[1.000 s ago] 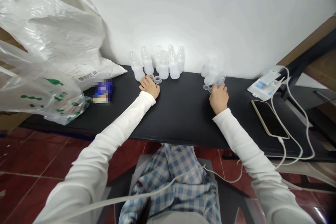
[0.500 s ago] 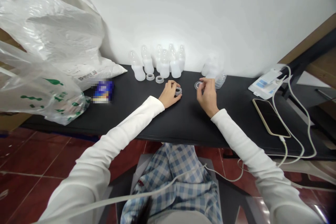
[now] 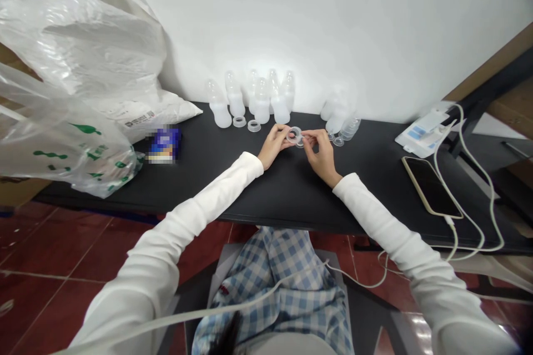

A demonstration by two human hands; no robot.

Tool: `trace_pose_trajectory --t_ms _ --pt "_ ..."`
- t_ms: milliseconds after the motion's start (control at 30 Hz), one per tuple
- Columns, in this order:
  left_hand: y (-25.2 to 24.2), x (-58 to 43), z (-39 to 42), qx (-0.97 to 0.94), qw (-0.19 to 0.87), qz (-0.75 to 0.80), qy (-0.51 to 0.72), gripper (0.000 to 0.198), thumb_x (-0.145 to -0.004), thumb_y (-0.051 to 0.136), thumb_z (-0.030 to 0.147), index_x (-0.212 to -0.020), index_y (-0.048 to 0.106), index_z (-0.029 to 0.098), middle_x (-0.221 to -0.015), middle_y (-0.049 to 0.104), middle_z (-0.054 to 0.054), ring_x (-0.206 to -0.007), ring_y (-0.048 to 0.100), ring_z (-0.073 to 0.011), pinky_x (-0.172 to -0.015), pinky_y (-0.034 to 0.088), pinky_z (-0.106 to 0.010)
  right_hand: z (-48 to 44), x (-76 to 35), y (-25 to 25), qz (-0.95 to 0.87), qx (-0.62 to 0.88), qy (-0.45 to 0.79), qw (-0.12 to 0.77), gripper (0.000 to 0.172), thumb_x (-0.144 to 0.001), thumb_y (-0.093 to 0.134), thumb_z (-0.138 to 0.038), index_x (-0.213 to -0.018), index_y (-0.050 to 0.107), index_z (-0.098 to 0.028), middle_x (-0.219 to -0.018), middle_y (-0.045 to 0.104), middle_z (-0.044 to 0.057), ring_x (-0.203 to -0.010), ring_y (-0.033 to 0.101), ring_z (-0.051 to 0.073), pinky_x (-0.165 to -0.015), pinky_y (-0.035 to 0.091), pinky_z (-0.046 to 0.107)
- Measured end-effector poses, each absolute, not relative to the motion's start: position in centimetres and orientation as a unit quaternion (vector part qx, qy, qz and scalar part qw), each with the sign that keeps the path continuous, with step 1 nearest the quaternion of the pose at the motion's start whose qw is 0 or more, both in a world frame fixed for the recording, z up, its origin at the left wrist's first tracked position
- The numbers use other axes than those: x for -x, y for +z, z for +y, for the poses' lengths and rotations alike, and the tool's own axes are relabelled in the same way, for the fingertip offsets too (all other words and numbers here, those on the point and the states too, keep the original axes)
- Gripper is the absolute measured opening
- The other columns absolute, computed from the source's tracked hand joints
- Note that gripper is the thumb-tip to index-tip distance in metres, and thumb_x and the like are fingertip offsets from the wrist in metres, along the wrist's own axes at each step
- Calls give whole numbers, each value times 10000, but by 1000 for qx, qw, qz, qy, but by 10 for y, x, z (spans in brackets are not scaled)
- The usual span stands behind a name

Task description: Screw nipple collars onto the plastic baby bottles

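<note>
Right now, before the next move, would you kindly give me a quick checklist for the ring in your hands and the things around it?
1. Ring pinched between left hand and right hand: ok.
2. Whether a second ring sits behind it, by the right fingers: cannot tell.
3. Two loose rings lying flat on the black table: ok.
4. Bottles standing along the wall, apart from both hands: ok.
5. Bottle lying on its side at the row's right end: not ok, not upright.
6. Phone and cable apart from the hands: ok.
</note>
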State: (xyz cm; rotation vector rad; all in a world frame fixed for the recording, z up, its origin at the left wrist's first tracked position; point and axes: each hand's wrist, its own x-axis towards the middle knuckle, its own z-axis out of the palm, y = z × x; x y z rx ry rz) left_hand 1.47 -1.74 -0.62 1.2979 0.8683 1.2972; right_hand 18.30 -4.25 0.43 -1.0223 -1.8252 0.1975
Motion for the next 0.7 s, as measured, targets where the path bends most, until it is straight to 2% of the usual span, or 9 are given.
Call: trace_pose_trajectory --t_ms 200,300,400,567,700 --pt "-4 -25 -24 -559 540 336 531 305 -926 649 475 -1070 599 211 -888 673 1 -935 725 -140 -936 609 -327 -33 -188 -1 -726 421 60 541 147 -964 593 -354 -999 636 -217 -902 597 19 -704 510 128 -698 486 313" --pt "-7 -29 -21 -567 545 321 528 318 -902 686 455 -1096 615 213 -880 676 2 -913 727 -146 -897 610 -308 -26 -190 -5 -713 422 57 557 108 -939 634 -329 -921 629 -222 -831 543 -3 -698 489 126 -675 459 303" --pt "-10 -30 -13 -572 524 333 536 323 -887 713 404 -1138 635 216 -907 694 -2 -843 724 -129 -844 604 -275 -20 -186 -7 -710 429 69 554 100 -941 626 -327 -929 612 -228 -792 511 -20 -677 469 122 -677 448 303" --pt "-10 -31 5 -587 458 352 567 255 -913 680 332 -1129 686 197 -905 732 -16 -728 697 -101 -791 588 -250 -4 -174 -11 -691 449 58 564 295 -945 605 -459 -1118 540 -229 -833 490 -12 -734 498 146 -740 478 333" --pt "-9 -32 10 -565 446 362 592 201 -884 712 277 -1055 675 177 -776 693 8 -674 685 -98 -719 581 -229 6 -171 -11 -685 467 43 558 349 -971 535 -540 -1107 555 -220 -893 505 20 -824 531 172 -811 487 359"
